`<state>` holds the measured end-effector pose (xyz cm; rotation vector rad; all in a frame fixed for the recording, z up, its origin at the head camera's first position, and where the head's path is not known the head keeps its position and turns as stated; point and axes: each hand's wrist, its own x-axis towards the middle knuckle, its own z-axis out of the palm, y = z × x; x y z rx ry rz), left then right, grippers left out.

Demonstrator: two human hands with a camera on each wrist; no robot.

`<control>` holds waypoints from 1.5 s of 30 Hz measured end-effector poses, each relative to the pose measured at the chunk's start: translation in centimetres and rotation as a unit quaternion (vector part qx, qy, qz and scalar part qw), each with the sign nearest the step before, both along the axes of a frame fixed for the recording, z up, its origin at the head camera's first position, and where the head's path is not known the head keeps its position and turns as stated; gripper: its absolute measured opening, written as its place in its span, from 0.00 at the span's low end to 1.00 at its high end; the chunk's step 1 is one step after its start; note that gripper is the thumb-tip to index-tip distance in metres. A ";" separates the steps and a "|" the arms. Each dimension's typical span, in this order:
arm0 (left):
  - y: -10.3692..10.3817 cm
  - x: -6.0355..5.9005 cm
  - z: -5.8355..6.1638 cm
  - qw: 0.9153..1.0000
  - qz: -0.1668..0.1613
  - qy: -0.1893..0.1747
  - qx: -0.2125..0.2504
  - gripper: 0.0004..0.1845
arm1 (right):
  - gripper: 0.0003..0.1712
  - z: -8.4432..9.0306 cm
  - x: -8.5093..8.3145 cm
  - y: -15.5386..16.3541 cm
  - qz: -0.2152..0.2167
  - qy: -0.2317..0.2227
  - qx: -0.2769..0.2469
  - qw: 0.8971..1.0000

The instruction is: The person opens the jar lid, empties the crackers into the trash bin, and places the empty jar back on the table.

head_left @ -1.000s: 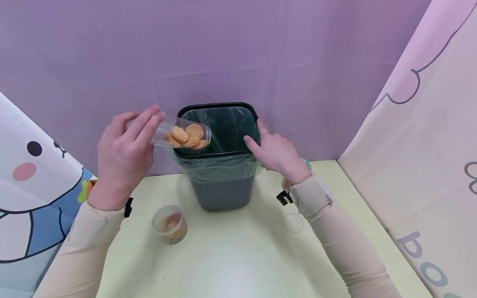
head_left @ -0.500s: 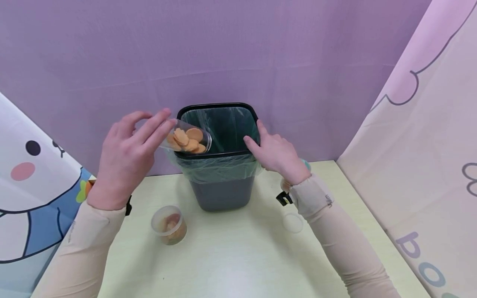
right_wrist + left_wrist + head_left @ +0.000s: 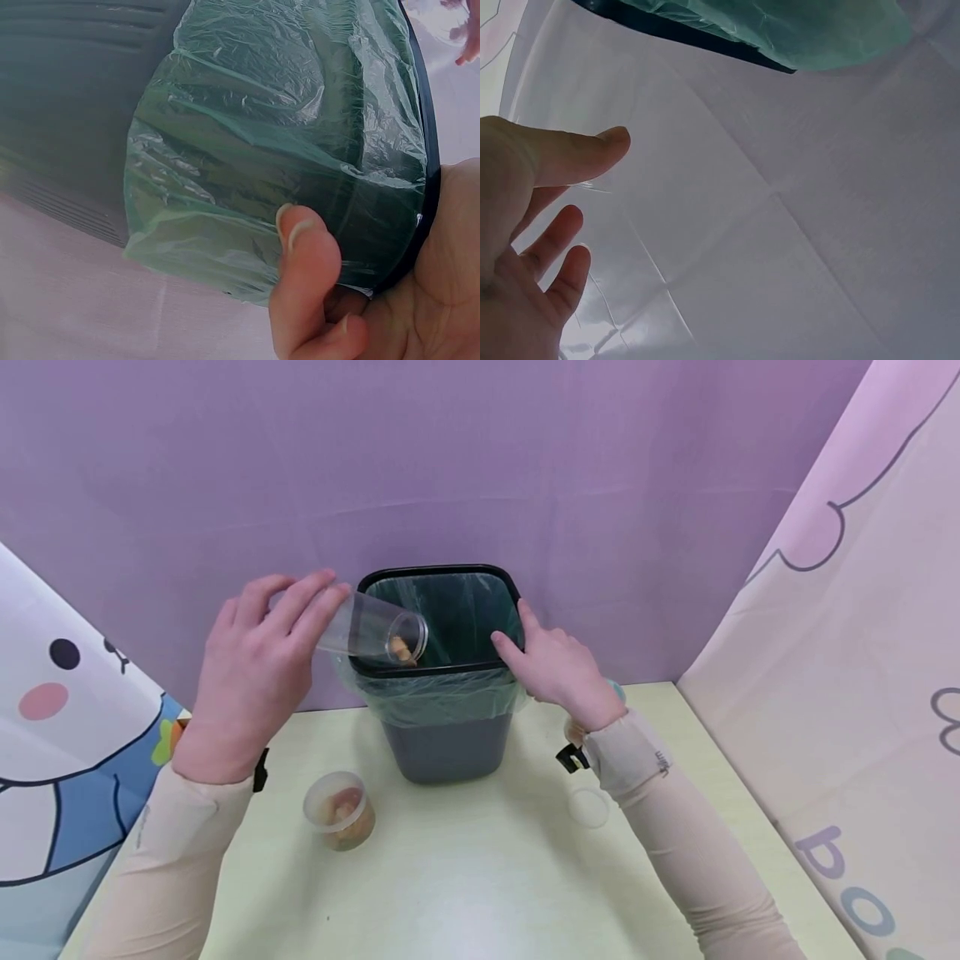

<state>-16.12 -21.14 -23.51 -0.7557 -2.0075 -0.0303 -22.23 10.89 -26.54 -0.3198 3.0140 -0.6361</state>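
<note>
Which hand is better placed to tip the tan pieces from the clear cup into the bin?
Probably the left hand: it holds the tilted clear cup, tan pieces near its mouth, above the bin. The right hand grips the bin's rim.

The head view is bright and even, with pale glare on the near middle of the table [image 3: 465, 877] and soft shadows to left and right; the inside of the bin [image 3: 450, 753] is dark. Both wrist views are dimmer and greyer, with glints across the green liner [image 3: 247, 135].
</note>
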 end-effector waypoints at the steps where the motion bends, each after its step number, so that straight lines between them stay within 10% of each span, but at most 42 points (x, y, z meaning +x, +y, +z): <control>1: 0.0 0.0 0.0 1.000 0.001 0.001 0.000 0.29 | 0.50 0.0 0.0 0.0 0.000 0.000 -0.001 1.000; 26: -2.7 1.3 -2.7 0.989 0.048 -0.082 0.116 0.38 | 0.50 0.1 -0.2 -0.1 0.001 -0.003 -0.001 1.000; 34: -2.7 2.4 -5.1 0.954 0.042 -0.188 0.231 0.43 | 0.49 0.0 -0.1 -0.1 0.001 -0.003 -0.008 1.000; 45: -2.2 3.7 -8.1 0.920 0.052 -0.240 0.304 0.39 | 0.50 0.0 -0.1 -0.4 0.003 0.004 -0.004 1.000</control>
